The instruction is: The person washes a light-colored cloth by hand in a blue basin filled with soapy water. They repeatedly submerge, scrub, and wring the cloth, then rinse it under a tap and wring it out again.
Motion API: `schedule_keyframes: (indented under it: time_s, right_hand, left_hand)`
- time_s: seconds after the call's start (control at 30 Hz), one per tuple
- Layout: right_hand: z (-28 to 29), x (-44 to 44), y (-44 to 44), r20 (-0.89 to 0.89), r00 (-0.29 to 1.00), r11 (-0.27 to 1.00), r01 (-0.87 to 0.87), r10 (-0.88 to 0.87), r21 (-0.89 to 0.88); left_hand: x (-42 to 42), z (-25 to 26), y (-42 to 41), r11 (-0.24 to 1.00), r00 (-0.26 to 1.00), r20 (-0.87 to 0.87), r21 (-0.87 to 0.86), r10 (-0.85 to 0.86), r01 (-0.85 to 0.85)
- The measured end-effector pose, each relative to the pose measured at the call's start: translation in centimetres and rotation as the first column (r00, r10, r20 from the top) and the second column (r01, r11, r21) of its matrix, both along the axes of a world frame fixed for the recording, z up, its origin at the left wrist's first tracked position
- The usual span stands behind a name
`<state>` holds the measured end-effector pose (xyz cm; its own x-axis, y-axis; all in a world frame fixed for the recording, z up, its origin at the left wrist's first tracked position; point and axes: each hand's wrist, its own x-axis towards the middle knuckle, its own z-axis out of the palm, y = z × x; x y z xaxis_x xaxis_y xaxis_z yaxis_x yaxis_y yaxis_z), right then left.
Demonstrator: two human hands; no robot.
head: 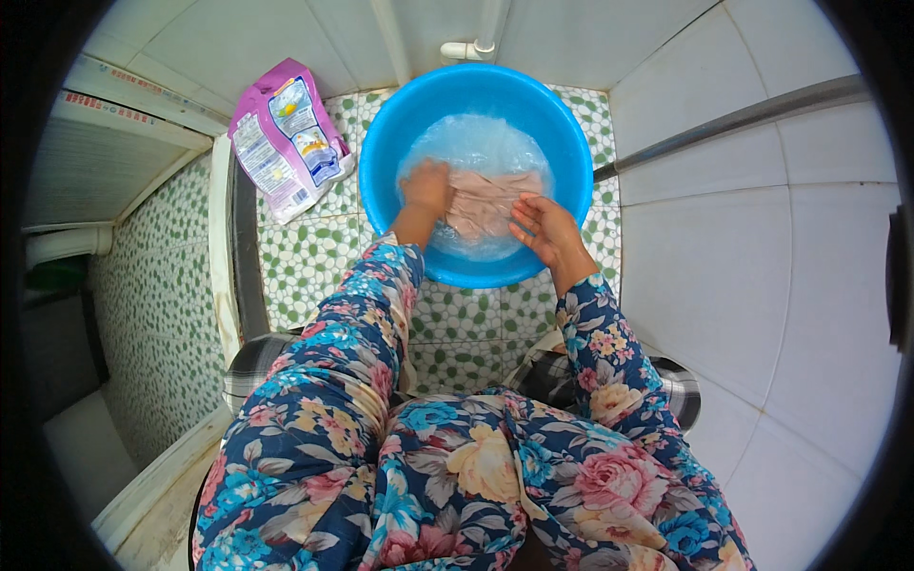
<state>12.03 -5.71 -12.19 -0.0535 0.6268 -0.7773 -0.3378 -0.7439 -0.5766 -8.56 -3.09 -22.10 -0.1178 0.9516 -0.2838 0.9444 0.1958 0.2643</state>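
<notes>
A round blue plastic basin (382, 214) stands on the floor and holds cloudy, sudsy water. In it lies a wet, crumpled pale pink cloth (489, 203). My left hand (427, 187) is at the cloth's left edge, blurred, with its fingers partly hidden; whether they grip the cloth does not show. My right hand (544, 227) is over the basin's right side, palm turned inward and fingers apart, close to the right end of the cloth and holding nothing.
A purple and white detergent bag (289, 143) bearing writing lies left of the basin. White pipes (480, 48) rise behind it. A dark pipe (742, 121) runs along the right tiled wall. A door frame (226, 250) borders the left side.
</notes>
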Motion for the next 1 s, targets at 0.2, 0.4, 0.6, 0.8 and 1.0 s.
schedule_keyframes:
  time_s: [0.2, 0.4, 0.6, 0.8, 1.0]
  right_hand:
    - [0.9, 0.2, 0.1, -0.006, 0.994, 0.987, 0.104, -0.106, -0.125]
    - [-0.1, 2.5, 1.8, -0.472, 0.88, 0.98, 0.043, 0.055, 0.193]
    - [0.0, 1.1, 1.4, -0.007, 0.989, 0.634, -0.09, 0.149, 0.768]
    - [0.4, 0.0, 2.4, -0.517, 0.841, 0.955, 0.265, -0.159, 0.137]
    - [-0.9, 2.5, 2.6, 0.492, 0.867, 0.449, -0.473, 0.082, 0.758]
  left_hand:
    - [3.2, 5.2, 2.5, 0.999, 0.591, 0.806, 0.052, -0.035, -0.012]
    - [10.7, 11.3, 0.4, 0.509, 0.404, 0.33, 0.697, -0.853, 0.505]
    - [10.4, 11.7, 1.1, 0.598, 0.587, 0.257, 0.616, -0.768, 0.513]
    - [7.5, 10.7, 1.9, 0.797, 0.859, 0.379, 0.602, -0.344, 0.054]
    - [12.4, 13.7, -2.2, 0.533, 0.652, 0.382, 0.845, -0.655, 0.04]
